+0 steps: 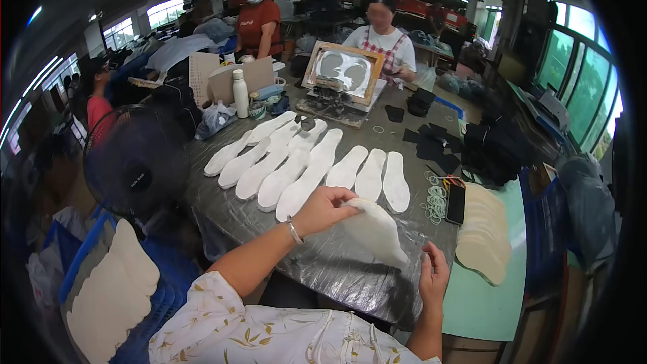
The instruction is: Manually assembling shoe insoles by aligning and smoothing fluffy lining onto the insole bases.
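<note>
My left hand (325,209) pinches one end of a white insole (375,234) between thumb and fingers. The insole hangs tilted above the table's near edge, its other end pointing down to the right. Just right of that lower end is my right hand (433,274), fingers loosely bent and apart, holding nothing; a small gap seems to separate it from the insole. Beyond my hands, several white insoles (296,185) lie side by side on the dark, plastic-covered table (337,280). A small dark object (308,123) rests at the far end of one.
Cream insoles (484,236) are stacked on a green board (488,310) at right, beside a phone (455,203) and pale elastic bands (435,199). More fill a blue basket (165,303) below left, near a fan (138,168). A wooden-framed screen (344,71) stands opposite, before two people.
</note>
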`<state>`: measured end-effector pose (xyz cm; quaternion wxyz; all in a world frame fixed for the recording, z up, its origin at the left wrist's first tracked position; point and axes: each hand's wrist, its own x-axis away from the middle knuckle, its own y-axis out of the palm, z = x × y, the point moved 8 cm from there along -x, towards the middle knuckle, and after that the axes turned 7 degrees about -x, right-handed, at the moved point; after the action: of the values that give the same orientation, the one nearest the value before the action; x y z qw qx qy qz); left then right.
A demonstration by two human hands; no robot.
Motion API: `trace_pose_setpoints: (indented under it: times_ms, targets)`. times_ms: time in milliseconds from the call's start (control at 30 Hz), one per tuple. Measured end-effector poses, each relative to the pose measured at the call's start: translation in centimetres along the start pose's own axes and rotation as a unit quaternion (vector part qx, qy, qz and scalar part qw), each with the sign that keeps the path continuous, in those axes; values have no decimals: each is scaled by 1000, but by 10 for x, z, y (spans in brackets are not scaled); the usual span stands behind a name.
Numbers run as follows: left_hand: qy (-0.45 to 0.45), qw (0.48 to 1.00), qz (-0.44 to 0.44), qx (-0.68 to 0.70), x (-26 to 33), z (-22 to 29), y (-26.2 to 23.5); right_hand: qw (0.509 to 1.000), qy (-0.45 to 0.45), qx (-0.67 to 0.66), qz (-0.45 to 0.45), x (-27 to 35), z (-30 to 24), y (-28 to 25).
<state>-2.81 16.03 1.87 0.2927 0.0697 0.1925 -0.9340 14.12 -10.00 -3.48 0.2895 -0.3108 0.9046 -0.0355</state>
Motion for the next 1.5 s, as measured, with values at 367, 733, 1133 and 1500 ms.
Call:
trace_pose_setpoints:
  times_ms: [367,733,1133,1500]
  targets:
    - [1,999,5,-51,-9,11,18,998,28,-8,51,7,7,-10]
    - [6,998,50,26,-13,14,22,990,44,-13,134,35,51,-35]
    - [-76,988,69,116,-14,6,49,981,145,-17,132,67,124,-38]
    - [-94,972,127,174,-5,-15,99,982,111,-79,130,61,105,-27]
